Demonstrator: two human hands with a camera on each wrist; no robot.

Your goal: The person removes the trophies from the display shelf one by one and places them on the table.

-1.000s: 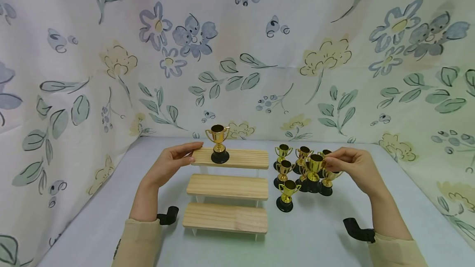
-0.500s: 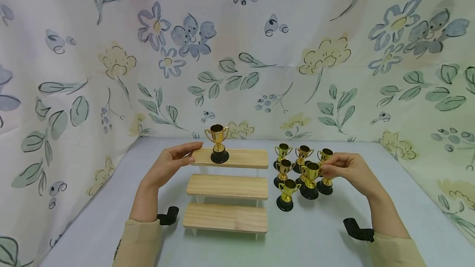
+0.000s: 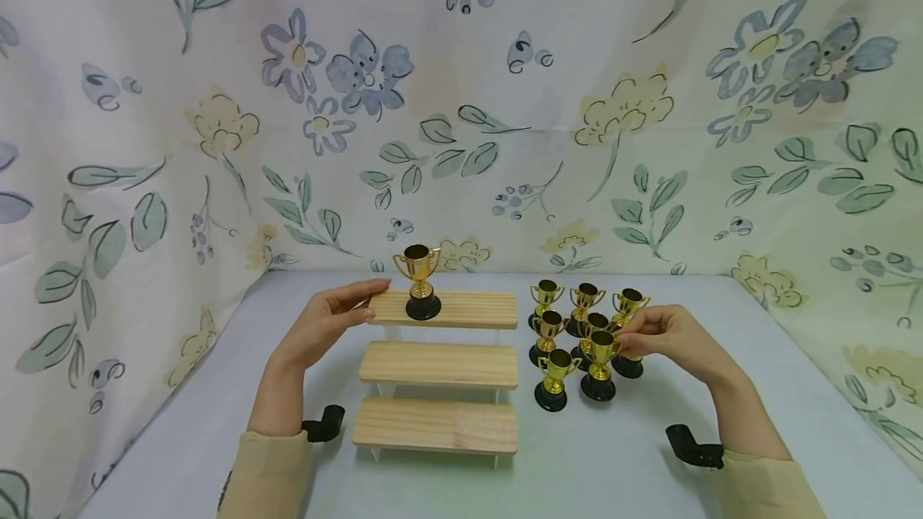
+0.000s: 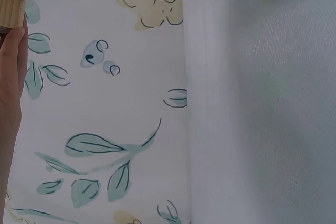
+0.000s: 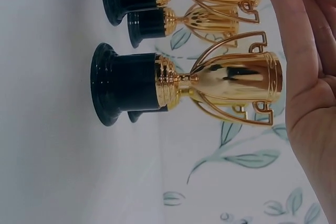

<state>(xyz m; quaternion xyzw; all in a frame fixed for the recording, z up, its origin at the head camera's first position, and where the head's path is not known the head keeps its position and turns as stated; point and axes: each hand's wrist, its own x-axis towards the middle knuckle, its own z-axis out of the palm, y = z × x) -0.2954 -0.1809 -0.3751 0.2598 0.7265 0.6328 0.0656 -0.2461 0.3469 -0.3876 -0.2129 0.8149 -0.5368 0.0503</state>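
My left hand [image 3: 324, 327] holds the left end of the top board of a three-step wooden display stand [image 3: 476, 308], thumb in front and fingers behind. Only that board's end [image 4: 11, 14] and part of the hand show in the left wrist view. One gold trophy cup [image 3: 421, 279] with a black base stands on the top step. My right hand [image 3: 671, 339] pinches the right handle of another gold trophy cup [image 3: 599, 367], upright at the front of a group. Whether its base touches the table, I cannot tell. In the right wrist view, other trophy cups [image 5: 231, 77] stand beside the hand.
Several more trophy cups [image 3: 548, 331] stand close together right of the stand, one at front left [image 3: 554, 379]. The lower two steps [image 3: 440, 363] bear nothing. A white-covered table [image 3: 577, 463] lies below, and a floral curtain [image 3: 447, 102] hangs behind.
My right hand has brought the pinched trophy cup forward, down and slightly left, from over the group to its front. The left hand keeps its place on the stand.
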